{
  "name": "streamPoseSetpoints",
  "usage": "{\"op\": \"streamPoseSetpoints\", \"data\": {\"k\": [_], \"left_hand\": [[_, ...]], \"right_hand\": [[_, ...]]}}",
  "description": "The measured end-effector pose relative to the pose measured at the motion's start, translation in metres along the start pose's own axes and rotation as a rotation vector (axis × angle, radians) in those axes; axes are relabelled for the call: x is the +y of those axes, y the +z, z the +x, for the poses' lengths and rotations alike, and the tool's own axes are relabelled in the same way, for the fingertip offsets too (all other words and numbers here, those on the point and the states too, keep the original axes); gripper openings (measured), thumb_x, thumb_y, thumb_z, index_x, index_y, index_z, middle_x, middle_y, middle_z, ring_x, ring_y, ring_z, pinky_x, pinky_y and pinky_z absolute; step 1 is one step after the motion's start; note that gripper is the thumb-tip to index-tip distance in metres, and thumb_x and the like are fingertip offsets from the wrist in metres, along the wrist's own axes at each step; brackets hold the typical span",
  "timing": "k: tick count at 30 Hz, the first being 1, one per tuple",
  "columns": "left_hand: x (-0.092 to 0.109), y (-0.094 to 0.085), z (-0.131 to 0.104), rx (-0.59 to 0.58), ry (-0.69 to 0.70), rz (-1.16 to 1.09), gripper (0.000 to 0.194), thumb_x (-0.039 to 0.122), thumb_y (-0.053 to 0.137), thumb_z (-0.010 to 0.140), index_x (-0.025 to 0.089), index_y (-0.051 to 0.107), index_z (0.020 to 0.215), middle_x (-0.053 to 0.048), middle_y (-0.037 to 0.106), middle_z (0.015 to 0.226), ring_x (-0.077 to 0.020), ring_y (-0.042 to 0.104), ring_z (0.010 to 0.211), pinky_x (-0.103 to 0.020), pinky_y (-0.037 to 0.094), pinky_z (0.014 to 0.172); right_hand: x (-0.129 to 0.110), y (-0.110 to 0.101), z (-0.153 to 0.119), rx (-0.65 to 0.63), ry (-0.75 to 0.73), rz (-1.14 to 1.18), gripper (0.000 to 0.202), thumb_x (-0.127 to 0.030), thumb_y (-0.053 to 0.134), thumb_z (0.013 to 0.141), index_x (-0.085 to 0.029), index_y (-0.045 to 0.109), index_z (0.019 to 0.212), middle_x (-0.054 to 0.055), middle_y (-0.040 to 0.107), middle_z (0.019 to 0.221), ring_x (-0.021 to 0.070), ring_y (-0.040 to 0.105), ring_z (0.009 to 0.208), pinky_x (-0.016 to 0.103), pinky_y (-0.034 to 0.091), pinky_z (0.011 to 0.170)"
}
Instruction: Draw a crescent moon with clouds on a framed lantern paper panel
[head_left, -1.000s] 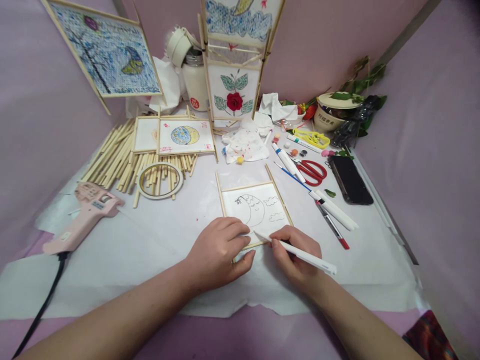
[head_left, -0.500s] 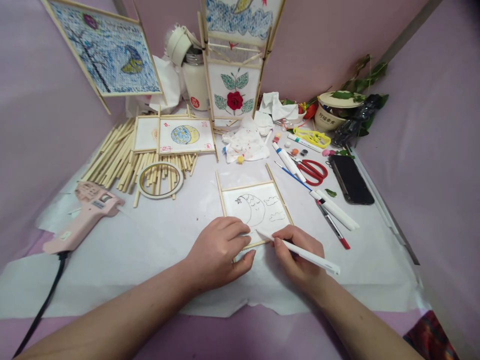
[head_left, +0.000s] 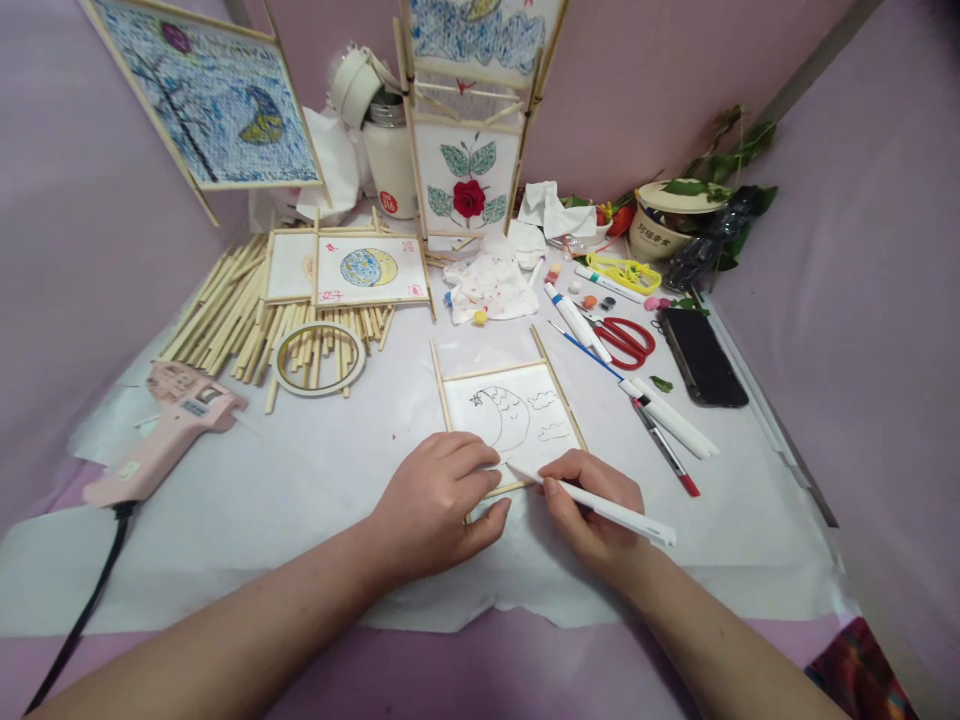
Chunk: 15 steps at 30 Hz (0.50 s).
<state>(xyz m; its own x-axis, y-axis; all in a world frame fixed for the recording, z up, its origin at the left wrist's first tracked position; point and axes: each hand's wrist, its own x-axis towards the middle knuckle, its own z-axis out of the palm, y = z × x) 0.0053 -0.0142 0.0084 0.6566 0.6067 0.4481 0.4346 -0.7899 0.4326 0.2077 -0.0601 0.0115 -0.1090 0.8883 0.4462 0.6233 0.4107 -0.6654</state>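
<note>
In front of me lies a white sheet in a thin wooden stick frame (head_left: 513, 372), with a moon drawing (head_left: 510, 420), a small star and two clouds in black line. My left hand (head_left: 450, 490) rests flat over the frame's lower left corner, fingers apart, covering part of the sheet. My right hand (head_left: 596, 505) is closed around a white pen (head_left: 626, 517). The pen's tip touches or hovers just over the paper below the moon, close to a short dark line; which of the two I cannot tell.
At the left are a pink glue gun (head_left: 161, 430), a tape roll (head_left: 279, 375) and a pile of wooden sticks (head_left: 217, 320). Red-handled scissors (head_left: 634, 345), markers (head_left: 671, 420) and a phone (head_left: 705, 355) lie at the right. Framed pictures (head_left: 469, 170) and a bottle (head_left: 390, 160) stand behind.
The pen's tip and my right hand have shifted slightly to the left along the paper. My left hand stays in place.
</note>
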Motion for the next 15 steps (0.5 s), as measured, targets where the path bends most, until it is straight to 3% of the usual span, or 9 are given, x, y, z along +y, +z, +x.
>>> {"op": "streamPoseSetpoints", "data": {"k": [15], "left_hand": [[0.0001, 0.0002, 0.0000, 0.014, 0.007, 0.003, 0.011, 0.021, 0.059, 0.083, 0.016, 0.068, 0.088, -0.008, 0.068, 0.092, -0.0248, 0.063, 0.091, -0.041, 0.052, 0.077]], "right_hand": [[0.0018, 0.0012, -0.0008, 0.012, 0.028, -0.018, 0.009, -0.016, 0.053, 0.086, -0.019, 0.060, 0.083, 0.001, 0.062, 0.067, 0.0129, 0.058, 0.058, 0.026, 0.047, 0.055]]}}
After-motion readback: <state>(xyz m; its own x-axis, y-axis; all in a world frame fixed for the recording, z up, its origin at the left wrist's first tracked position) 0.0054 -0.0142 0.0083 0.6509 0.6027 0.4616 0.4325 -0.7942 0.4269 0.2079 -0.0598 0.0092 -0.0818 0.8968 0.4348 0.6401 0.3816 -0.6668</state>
